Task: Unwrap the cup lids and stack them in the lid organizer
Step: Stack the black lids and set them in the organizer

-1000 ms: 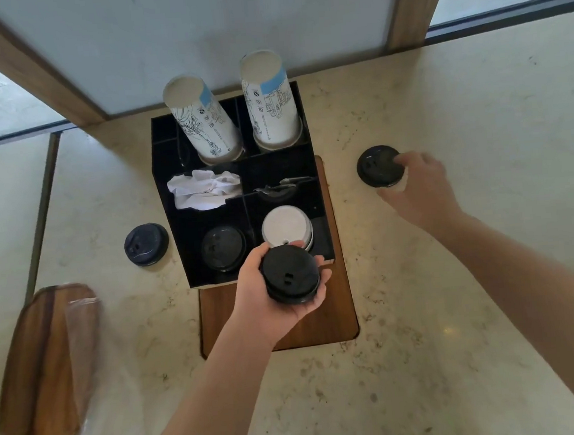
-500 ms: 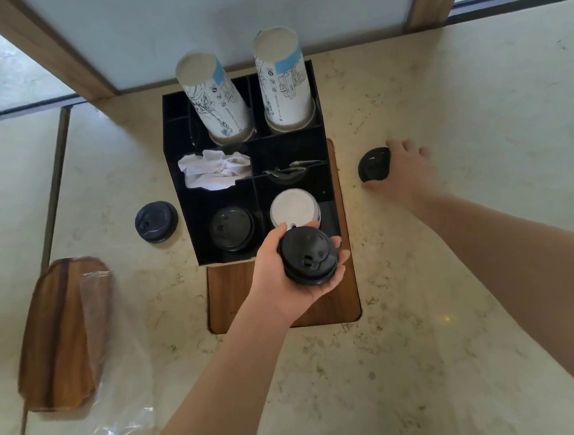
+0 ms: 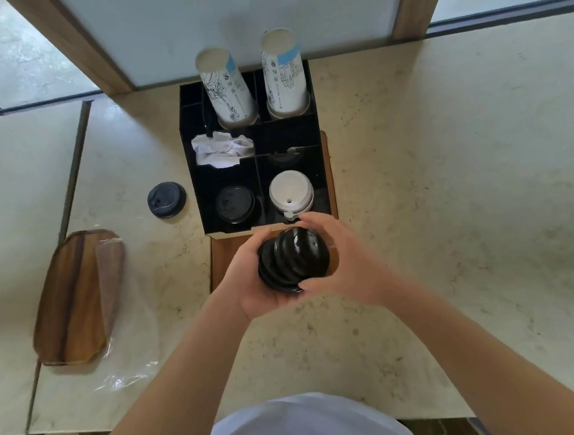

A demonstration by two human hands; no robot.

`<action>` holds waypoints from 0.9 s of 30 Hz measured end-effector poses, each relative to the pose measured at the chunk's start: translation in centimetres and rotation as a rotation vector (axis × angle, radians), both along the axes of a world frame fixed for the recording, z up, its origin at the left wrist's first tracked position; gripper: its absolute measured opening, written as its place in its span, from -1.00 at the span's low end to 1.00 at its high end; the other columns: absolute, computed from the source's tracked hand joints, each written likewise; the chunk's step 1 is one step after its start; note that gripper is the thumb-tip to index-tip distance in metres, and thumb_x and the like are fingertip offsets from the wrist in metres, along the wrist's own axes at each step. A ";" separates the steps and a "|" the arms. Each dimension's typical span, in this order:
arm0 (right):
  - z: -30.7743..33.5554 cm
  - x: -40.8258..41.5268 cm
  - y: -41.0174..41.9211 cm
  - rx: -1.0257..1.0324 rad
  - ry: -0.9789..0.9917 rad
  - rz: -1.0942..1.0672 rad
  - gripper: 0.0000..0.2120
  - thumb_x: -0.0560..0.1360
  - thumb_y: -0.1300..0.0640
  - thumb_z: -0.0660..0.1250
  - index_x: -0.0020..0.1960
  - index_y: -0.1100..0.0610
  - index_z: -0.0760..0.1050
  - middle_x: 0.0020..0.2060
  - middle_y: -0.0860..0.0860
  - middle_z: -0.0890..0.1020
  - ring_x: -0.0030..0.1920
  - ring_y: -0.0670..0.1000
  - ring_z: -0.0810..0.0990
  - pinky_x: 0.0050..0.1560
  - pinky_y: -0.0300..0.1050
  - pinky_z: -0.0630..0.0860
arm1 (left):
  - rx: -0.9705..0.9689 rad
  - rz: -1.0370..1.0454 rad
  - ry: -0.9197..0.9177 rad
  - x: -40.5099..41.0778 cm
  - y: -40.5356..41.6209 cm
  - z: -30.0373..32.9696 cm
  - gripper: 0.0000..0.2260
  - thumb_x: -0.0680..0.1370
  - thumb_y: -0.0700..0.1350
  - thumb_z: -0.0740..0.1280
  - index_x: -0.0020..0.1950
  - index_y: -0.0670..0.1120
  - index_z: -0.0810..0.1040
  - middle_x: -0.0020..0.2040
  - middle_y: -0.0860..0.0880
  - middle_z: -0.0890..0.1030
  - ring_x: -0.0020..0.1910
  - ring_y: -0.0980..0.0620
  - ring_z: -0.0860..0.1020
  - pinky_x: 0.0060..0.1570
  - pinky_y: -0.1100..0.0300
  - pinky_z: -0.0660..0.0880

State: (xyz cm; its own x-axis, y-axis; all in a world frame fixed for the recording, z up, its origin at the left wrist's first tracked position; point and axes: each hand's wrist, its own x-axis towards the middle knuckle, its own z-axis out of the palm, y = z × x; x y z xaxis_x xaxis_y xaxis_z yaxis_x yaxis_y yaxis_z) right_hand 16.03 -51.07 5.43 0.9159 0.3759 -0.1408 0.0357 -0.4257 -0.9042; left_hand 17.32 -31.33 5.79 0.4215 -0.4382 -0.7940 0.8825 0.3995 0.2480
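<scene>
holding item: stack of black cup lids (image 3: 294,259), fanned and tilted, carried above the near edge of a wooden board (image 3: 228,256), just in front of the lid organizer (image 3: 196,190). left hand (image 3: 249,282) cupped the stack from beneath and its left side, grip clamped on the lids; right hand (image 3: 346,264) closed over the right side, thumb and fingertips pressed on the stack, grip likewise clamped.

lid organizer: black, divided box on the pale stone tabletop (image 3: 448,187), its front overlapping the board. front left compartment held black lids (image 3: 234,204); front right compartment held white lids (image 3: 290,193). middle left compartment held crumpled white paper (image 3: 222,148); middle right compartment held a dark item, possibly another lid, too shadowed to tell. rear compartments held two printed paper cup stacks, left (image 3: 225,88) leaning left, right (image 3: 285,76) near upright.

loose item: single black lid (image 3: 166,199) on the tabletop, just left of the organizer, apart from it.

further left: wooden tray (image 3: 75,299), with clear plastic wrap (image 3: 113,299) draped over its right side and spilling onto the tabletop.
</scene>
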 end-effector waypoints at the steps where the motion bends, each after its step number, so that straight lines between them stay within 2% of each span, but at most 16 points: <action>1: 0.2 -0.6 0.2 0.002 -0.006 0.018 -0.09 0.27 -0.03 0.58 0.50 -0.22 0.21 0.30 -0.39 0.40 0.40 -0.08 0.36 0.39 0.12 0.42 | 0.005 -0.018 -0.006 -0.4 0.1 0.1 -0.45 0.35 0.19 0.50 0.23 -0.09 0.68 0.21 -0.20 0.67 0.07 -0.23 0.68 -0.02 -0.09 0.59; 5: 1.6 -2.4 0.5 -0.048 -0.027 0.096 -0.08 0.26 -0.01 0.56 0.50 -0.25 0.19 0.28 -0.44 0.40 0.40 -0.17 0.28 0.40 0.08 0.41 | 0.027 -0.061 -0.006 -2.4 0.6 0.3 -0.46 0.51 0.31 0.28 0.23 -0.07 0.68 0.23 -0.21 0.66 0.12 -0.24 0.67 0.03 -0.14 0.57; 9: 2.4 -3.4 0.7 -0.087 -0.030 0.149 -0.06 0.26 -0.01 0.57 0.51 -0.21 0.18 0.26 -0.45 0.41 0.39 -0.17 0.27 0.39 0.07 0.41 | 0.006 -0.073 0.000 -4.2 0.7 0.5 -0.48 0.53 0.31 0.28 0.20 -0.07 0.69 0.18 -0.23 0.68 0.09 -0.27 0.67 0.02 -0.19 0.57; 14: 2.6 -4.4 1.2 -0.144 -0.055 0.199 -0.07 0.25 -0.01 0.58 0.48 -0.29 0.18 0.19 -0.55 0.35 0.35 -0.33 0.21 0.25 -0.24 0.34 | 0.006 -0.065 -0.032 -5.6 0.9 0.9 -0.49 0.55 0.33 0.25 0.18 -0.05 0.70 0.16 -0.21 0.69 0.10 -0.26 0.68 -0.02 -0.20 0.59; 16: 2.7 -4.6 1.5 -0.154 -0.050 0.212 -0.08 0.26 -0.03 0.57 0.49 -0.30 0.18 0.19 -0.57 0.32 0.35 -0.36 0.19 0.22 -0.28 0.29 | -0.008 -0.047 -0.052 -6.0 0.9 1.3 -0.49 0.54 0.33 0.26 0.18 -0.04 0.70 0.17 -0.19 0.69 0.10 -0.24 0.68 0.00 -0.18 0.59; 18: 3.0 -4.6 1.7 -0.167 -0.053 0.231 -0.07 0.27 -0.05 0.57 0.51 -0.26 0.16 0.20 -0.58 0.31 0.37 -0.30 0.21 0.25 -0.25 0.28 | -0.053 -0.020 -0.090 -6.4 1.0 1.7 -0.43 0.52 0.35 0.24 0.25 -0.05 0.67 0.22 -0.20 0.66 0.14 -0.23 0.66 0.05 -0.17 0.56; 22: 3.5 -4.3 2.7 -0.171 -0.035 0.261 -0.05 0.28 -0.03 0.57 0.54 -0.21 0.14 0.28 -0.48 0.34 0.39 -0.25 0.23 0.28 -0.21 0.30 | -0.185 0.076 -0.151 -7.2 1.9 2.1 -0.32 0.55 0.39 0.20 0.39 -0.11 0.56 0.34 -0.24 0.57 0.28 -0.27 0.58 0.16 -0.20 0.51; 24: 3.7 -4.0 3.7 -0.173 -0.023 0.292 -0.04 0.27 -0.04 0.58 0.54 -0.20 0.14 0.31 -0.43 0.38 0.36 -0.24 0.26 0.29 -0.17 0.36 | -0.196 0.099 -0.147 -7.5 2.9 2.2 -0.34 0.55 0.38 0.21 0.38 -0.11 0.57 0.34 -0.24 0.58 0.27 -0.27 0.57 0.16 -0.20 0.51; 27: 3.9 -3.7 5.8 -0.169 0.028 0.351 -0.06 0.25 -0.07 0.58 0.51 -0.22 0.18 0.34 -0.33 0.43 0.36 -0.18 0.34 0.34 -0.03 0.46 | -0.149 0.129 -0.086 -7.8 4.6 2.4 -0.46 0.58 0.30 0.21 0.25 -0.10 0.66 0.24 -0.22 0.63 0.16 -0.24 0.63 0.08 -0.17 0.54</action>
State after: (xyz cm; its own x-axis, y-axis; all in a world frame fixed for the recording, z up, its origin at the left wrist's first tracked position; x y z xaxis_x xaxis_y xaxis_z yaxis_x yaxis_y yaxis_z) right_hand 12.30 -45.31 9.33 0.7306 0.6352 -0.2507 0.1823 -0.5352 -0.8248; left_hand 9.55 -26.68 8.15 0.5450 -0.4861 -0.6832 0.7999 0.5456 0.2500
